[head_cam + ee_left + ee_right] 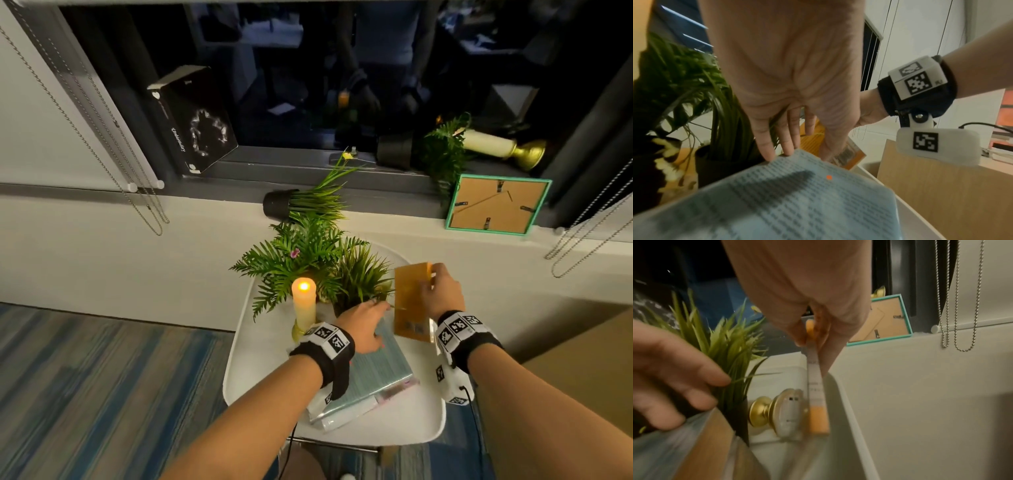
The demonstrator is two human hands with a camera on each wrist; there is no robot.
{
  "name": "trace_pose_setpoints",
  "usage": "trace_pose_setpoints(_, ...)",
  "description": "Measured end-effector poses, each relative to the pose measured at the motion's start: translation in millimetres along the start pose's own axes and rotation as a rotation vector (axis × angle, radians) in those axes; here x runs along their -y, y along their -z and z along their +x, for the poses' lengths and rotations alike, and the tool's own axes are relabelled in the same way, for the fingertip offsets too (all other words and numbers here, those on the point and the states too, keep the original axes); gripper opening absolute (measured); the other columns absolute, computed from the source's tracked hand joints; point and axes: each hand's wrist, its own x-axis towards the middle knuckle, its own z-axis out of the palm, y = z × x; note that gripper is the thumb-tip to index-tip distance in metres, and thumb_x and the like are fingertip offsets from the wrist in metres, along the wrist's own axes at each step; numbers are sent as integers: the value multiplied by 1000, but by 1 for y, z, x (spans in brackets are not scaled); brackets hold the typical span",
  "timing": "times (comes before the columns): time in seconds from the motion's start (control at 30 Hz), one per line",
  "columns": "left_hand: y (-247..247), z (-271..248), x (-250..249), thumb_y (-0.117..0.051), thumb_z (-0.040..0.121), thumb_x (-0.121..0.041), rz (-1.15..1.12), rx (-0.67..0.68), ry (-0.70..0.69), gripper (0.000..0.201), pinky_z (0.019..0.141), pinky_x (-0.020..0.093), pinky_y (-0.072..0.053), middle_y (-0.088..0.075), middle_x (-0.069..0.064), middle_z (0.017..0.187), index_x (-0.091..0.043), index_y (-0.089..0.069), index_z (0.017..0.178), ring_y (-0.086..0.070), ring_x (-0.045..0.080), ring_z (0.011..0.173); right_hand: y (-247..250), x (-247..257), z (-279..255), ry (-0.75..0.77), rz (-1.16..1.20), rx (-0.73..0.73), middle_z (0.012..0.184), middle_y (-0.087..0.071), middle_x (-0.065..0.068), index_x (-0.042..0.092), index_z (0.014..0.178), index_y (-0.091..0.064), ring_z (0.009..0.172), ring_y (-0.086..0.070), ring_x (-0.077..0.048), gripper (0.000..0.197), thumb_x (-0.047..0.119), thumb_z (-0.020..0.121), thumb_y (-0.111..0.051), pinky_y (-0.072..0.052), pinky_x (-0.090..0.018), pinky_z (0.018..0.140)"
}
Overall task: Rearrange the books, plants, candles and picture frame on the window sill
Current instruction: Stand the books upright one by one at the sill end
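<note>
Ferns [294, 260] and a lit cream candle [303, 303] crowd my white tray [246, 342]; my right hand [442, 291] pinches the thin orange book [411, 298] upright, left hand [363, 327] fingers straight on the pale-blue book [376, 370].

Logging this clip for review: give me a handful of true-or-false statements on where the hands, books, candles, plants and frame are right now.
1. The right hand pinches the orange book upright on the white tray. True.
2. The left hand grips the lit candle. False: its straight fingers rest on the pale blue book.
3. The green picture frame shows its front. False: its cardboard back with clips faces out.
4. A candle with a gold base lies on its side on the sill. True.
5. The grassy plant in a black pot stands upright on the sill. False: it lies tipped over.
</note>
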Motion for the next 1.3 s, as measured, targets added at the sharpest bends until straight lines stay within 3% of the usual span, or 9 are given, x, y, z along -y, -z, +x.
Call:
trace_pose_setpoints(0.23, -17, 6, 10, -81, 70, -39, 106, 64, 24, 97, 106, 52, -36, -24, 12, 148, -13, -27, 145, -30, 33, 132, -4, 8, 18, 13, -65, 202, 120, -61, -23, 5, 129, -48, 110, -57, -39, 36, 15, 94, -47, -47, -42, 92)
trace_pose_setpoints(0.4, -31, 5, 10, -81, 56, -63, 168, 124, 114, 126, 106, 72, -16, 3, 7, 159, -26, -5, 150, -5, 37, 145, -3, 15, 18, 7, -202, 288, 125, -56, -22, 2, 127, -45, 115, -54, -38, 37, 17, 93, -49, -45, -40, 93)
trace_pose_setpoints(0.5, -41, 3, 1, -81, 50, -68, 234, 167, 158, 142, 99, 81, 2, 29, 4, 156, -32, 14, 150, 20, 36, 145, -4, 12, 17, -38, -284, 318, 135, -43, -21, -1, 136, -34, 124, -46, -36, 60, 23, 87, -60, -40, -41, 103)
trace_pose_setpoints(0.6, -49, 5, -7, -83, 52, -63, 309, 221, 185, 145, 92, 84, 6, 39, 8, 151, -32, 20, 149, 31, 39, 140, -2, 8, 12, -93, -355, 326, 140, -33, -20, -4, 142, -22, 128, -43, -37, 84, 23, 80, -71, -38, -43, 108)
trace_pose_setpoints(0.77, -47, 3, -11, -82, 51, -60, 328, 150, 147, 123, 98, 80, -15, 5, 11, 156, -28, -11, 146, 1, 42, 143, -3, 3, 10, -104, -407, 386, 144, -28, -21, -6, 145, -9, 131, -39, -36, 111, 33, 69, -81, -37, -42, 109)
trace_pose_setpoints(0.9, -32, 3, -7, -79, 51, -65, 237, 106, 128, 105, 97, 69, -30, -14, 8, 148, -30, -27, 136, -18, 39, 133, -3, 2, 6, -52, -479, 342, 142, -30, -18, 0, 145, -11, 128, -39, -37, 107, 31, 70, -80, -38, -45, 107)
trace_pose_setpoints(1.03, -17, 2, 0, -78, 54, -61, 140, 126, 121, 96, 96, 62, -39, -22, 5, 142, -34, -29, 133, -26, 35, 129, -3, 4, -1, 182, -691, 200, 134, -37, -15, 7, 139, -30, 121, -41, -33, 88, 26, 70, -80, -43, -40, 101)
trace_pose_setpoints(1.17, -13, -2, -7, -74, 66, -41, 42, 125, 67, 84, 97, 56, -45, -33, 7, 141, -26, -30, 136, -35, 33, 131, -20, 9, -10, 240, -694, 506, 115, -62, -11, 7, 109, -59, 106, -60, -28, 30, 25, 85, -64, -48, -31, 82)
trace_pose_setpoints(1.3, 8, -9, -9, -56, 84, -13, -69, -14, 106, 61, 93, 44, -49, -45, 12, 133, -25, -34, 140, -53, 34, 115, -45, -10, -19, 236, -677, 778, 76, -61, 3, 18, 97, -61, 76, -66, -22, 23, 36, 83, -62, -55, -36, 80)
